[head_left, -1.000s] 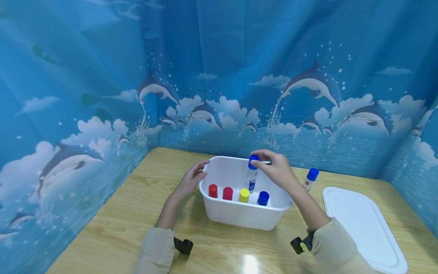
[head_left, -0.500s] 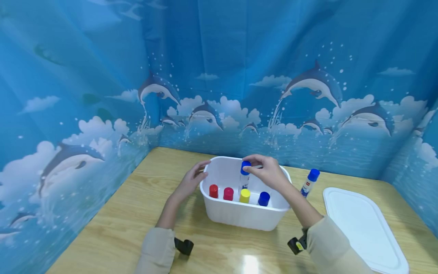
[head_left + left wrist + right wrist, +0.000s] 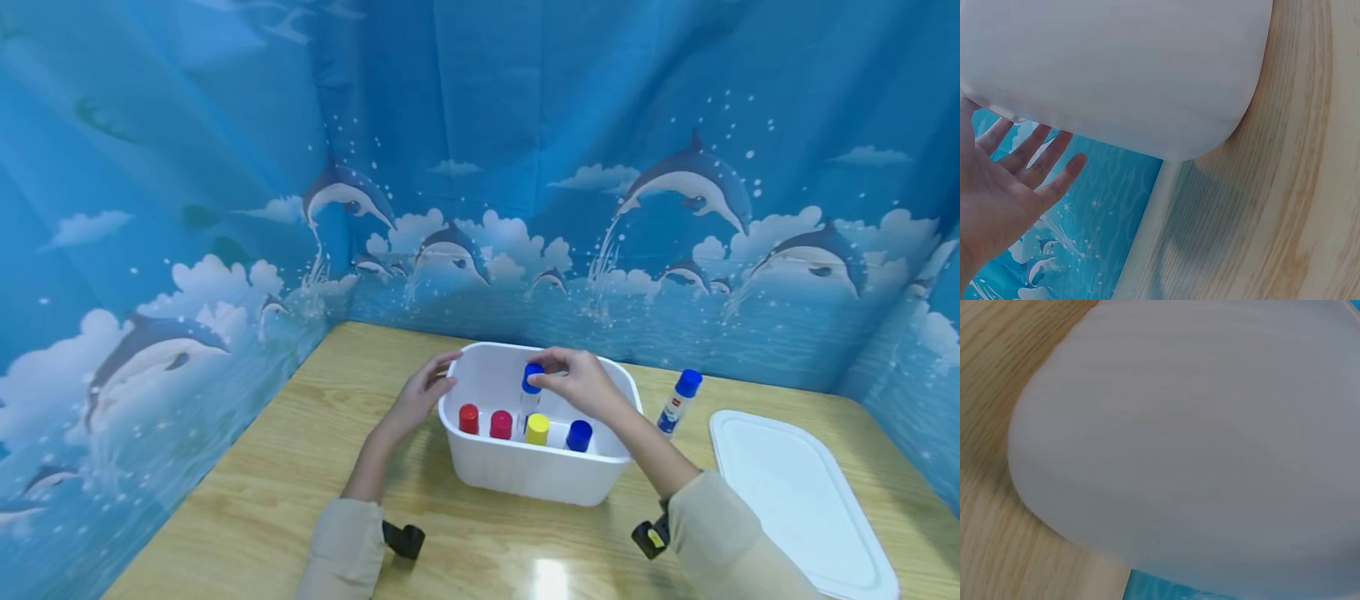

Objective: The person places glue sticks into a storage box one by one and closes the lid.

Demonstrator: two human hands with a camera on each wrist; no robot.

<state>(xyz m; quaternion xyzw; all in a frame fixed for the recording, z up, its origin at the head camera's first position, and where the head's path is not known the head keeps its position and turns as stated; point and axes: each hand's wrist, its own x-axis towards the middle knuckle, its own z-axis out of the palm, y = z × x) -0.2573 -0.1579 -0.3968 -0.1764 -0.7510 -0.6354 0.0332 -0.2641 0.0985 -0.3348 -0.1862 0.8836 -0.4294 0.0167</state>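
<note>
Fingers (image 3: 546,363) of the right hand (image 3: 581,385) are pinching the blue-capped white glue stick (image 3: 529,392) upright over the white plastic tub (image 3: 525,479); left hand (image 3: 412,400), fingers relaxed, is touching its rim.

Blue-capped glue stick (image 3: 529,392) in white tub (image 3: 525,475).
Stood upright, cap up, behind four capped sticks.

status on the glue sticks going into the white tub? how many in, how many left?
Done: four sticks stand in the white tub, caps red, red, yellow and blue. In hand: the right hand pinches a fifth blue-capped stick above the row; the left hand touches the rim. Left: one blue-capped stick on the table, and the lid is off.
</note>
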